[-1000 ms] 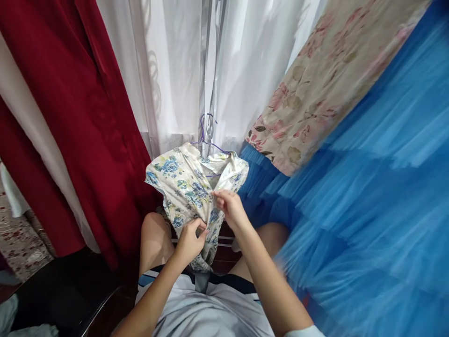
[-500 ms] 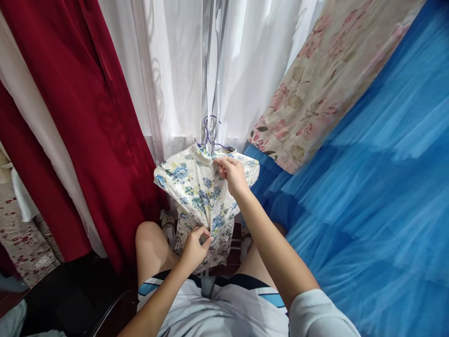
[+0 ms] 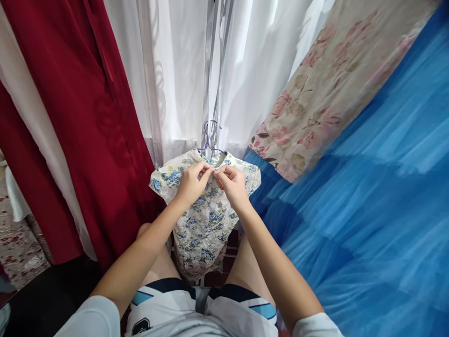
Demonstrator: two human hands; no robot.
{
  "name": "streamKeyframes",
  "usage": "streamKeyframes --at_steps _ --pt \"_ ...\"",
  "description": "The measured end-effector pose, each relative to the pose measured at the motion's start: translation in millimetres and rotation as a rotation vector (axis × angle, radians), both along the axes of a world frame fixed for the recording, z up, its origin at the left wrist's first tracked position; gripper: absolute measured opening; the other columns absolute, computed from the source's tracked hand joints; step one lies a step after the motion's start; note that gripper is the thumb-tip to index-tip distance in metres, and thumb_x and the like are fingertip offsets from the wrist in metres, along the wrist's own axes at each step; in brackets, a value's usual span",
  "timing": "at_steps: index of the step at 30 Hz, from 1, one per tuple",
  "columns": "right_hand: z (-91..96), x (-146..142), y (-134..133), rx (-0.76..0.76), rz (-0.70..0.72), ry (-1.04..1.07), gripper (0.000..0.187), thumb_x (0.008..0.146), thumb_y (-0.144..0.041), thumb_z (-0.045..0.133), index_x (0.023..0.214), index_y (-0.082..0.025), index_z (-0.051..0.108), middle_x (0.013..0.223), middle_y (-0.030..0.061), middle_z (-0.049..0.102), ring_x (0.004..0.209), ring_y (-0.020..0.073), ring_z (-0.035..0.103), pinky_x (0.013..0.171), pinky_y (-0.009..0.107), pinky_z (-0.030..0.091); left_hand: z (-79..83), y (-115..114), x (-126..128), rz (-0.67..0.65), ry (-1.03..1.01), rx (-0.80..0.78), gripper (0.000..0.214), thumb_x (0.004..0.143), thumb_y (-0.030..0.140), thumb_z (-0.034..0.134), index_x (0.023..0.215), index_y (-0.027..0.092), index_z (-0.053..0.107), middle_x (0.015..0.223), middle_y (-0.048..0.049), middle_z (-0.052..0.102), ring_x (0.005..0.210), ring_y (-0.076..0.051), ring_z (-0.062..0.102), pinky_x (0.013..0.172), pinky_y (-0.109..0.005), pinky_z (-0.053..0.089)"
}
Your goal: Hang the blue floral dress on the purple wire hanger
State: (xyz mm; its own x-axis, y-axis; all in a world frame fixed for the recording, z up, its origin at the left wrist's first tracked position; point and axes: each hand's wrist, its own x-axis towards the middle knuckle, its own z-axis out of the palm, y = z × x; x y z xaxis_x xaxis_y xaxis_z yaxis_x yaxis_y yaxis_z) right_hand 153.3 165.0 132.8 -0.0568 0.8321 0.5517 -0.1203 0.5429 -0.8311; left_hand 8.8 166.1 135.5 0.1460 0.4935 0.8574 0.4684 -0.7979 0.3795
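Observation:
A small white garment with a blue flower print [image 3: 205, 229] hangs on a thin purple hanger [image 3: 209, 138] in front of me, above my knees. Both hands are up at its neckline. My left hand [image 3: 191, 183] pinches the left edge of the collar. My right hand [image 3: 231, 185] pinches the right edge, fingertips nearly meeting the left ones. The garment's lower part drapes down between my legs.
A dark red curtain [image 3: 84, 107] hangs at left, sheer white curtains [image 3: 175, 70] behind the hanger. A floral pink fabric [image 3: 326, 84] and a large blue tulle skirt [image 3: 368, 210] fill the right side. A dark seat [image 3: 52, 295] is at lower left.
My left hand has risen from the garment's lower front to the collar. My right hand climbed from mid-front to the collar earlier and stays there. The garment now hangs flatter.

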Motion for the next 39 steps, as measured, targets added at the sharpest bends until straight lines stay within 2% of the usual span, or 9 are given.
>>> streamKeyframes --at_steps 7,12,15,19,24,29,32,35,39 --pt "-38.7 -14.4 27.9 -0.09 -0.038 0.065 0.02 0.075 -0.03 0.061 0.063 -0.021 0.048 0.048 -0.0071 0.039 0.044 0.0082 0.031 0.046 0.024 0.022 11.1 12.3 -12.0 0.121 -0.026 0.128 0.011 0.095 0.024 0.055 0.09 0.017 0.061 0.082 -0.0014 0.064 0.077 -0.014 0.062 0.074 -0.025 0.047" --pt "-62.6 -8.9 23.6 -0.118 -0.016 -0.027 0.024 0.074 -0.03 0.063 0.058 -0.021 0.047 0.048 -0.0068 0.039 0.045 0.0073 0.03 0.046 0.023 0.02 27.6 45.5 -81.4 0.238 -0.432 0.179 0.018 0.097 0.031 0.053 0.093 0.014 0.057 0.08 -0.0006 0.06 0.073 -0.011 0.06 0.072 -0.022 0.047" --pt "-72.9 -4.6 8.4 -0.137 0.012 -0.076 0.019 0.074 -0.028 0.061 0.061 -0.02 0.05 0.048 -0.0073 0.04 0.044 0.0074 0.03 0.045 0.023 0.02 8.7 73.9 -128.6 0.3 -0.699 0.061 0.016 0.095 0.028 0.056 0.087 0.014 0.054 0.072 0.0016 0.056 0.067 -0.009 0.056 0.068 -0.02 0.044" --pt "-84.0 0.4 -11.5 -0.143 0.056 -0.171 0.015 0.076 -0.027 0.059 0.064 -0.02 0.051 0.049 -0.007 0.043 0.044 0.0086 0.035 0.046 0.023 0.024 -50.8 92.2 -149.7 0.242 -1.005 -0.361 0.024 0.093 0.028 0.052 0.073 0.016 0.047 0.065 0.0049 0.05 0.056 -0.006 0.045 0.062 -0.019 0.04" --pt "-103.6 24.1 -17.2 -0.25 0.091 -0.143 0.012 0.075 -0.027 0.057 0.066 -0.019 0.055 0.046 -0.0067 0.044 0.044 0.0097 0.037 0.046 0.024 0.026 -119.0 84.0 -122.2 0.095 -0.935 -0.653 0.022 0.085 0.032 0.061 0.075 0.015 0.051 0.063 0.0041 0.053 0.057 -0.008 0.049 0.063 -0.022 0.041" --pt "-128.1 47.5 -25.3 -0.308 0.042 -0.096 0.019 0.076 -0.028 0.057 0.061 -0.02 0.05 0.046 -0.0065 0.042 0.044 0.0092 0.034 0.046 0.024 0.023 -152.8 45.9 -79.2 -0.204 -0.709 -1.038 0.033 0.061 0.03 0.084 0.075 0.011 0.062 0.065 -0.0031 0.063 0.061 -0.015 0.058 0.064 -0.028 0.044" --pt "-149.5 43.5 -39.4 -0.317 0.035 -0.106 0.021 0.078 -0.026 0.054 0.059 -0.02 0.046 0.047 -0.0064 0.04 0.044 0.0093 0.032 0.046 0.024 0.022 -161.1 13.5 -46.9 -0.426 -0.606 -1.161 0.037 0.058 0.034 0.087 0.077 0.01 0.066 0.074 -0.0077 0.066 0.069 -0.019 0.062 0.069 -0.031 0.048" --pt "-170.3 35.2 -53.9 -0.319 0.059 -0.173 0.02 0.077 -0.021 0.052 0.058 -0.021 0.045 0.049 -0.0054 0.042 0.047 0.0103 0.034 0.048 0.024 0.026 -159.4 -15.2 -14.6 -0.59 -0.629 -1.151 0.034 0.071 0.041 0.08 0.085 0.014 0.065 0.084 -0.0051 0.063 0.077 -0.016 0.061 0.076 -0.029 0.049" --pt "-169.6 36.3 -70.1 -0.168 0.06 -0.398 0.006 0.072 -0.016 0.058 0.075 -0.018 0.061 0.073 0.0009 0.061 0.069 0.0167 0.053 0.067 0.028 0.043 -140.3 -42.1 16.2 -0.818 -0.719 -1.072 0.023 0.086 0.038 0.068 0.088 0.016 0.061 0.081 -0.0019 0.057 0.074 -0.012 0.056 0.072 -0.024 0.046"
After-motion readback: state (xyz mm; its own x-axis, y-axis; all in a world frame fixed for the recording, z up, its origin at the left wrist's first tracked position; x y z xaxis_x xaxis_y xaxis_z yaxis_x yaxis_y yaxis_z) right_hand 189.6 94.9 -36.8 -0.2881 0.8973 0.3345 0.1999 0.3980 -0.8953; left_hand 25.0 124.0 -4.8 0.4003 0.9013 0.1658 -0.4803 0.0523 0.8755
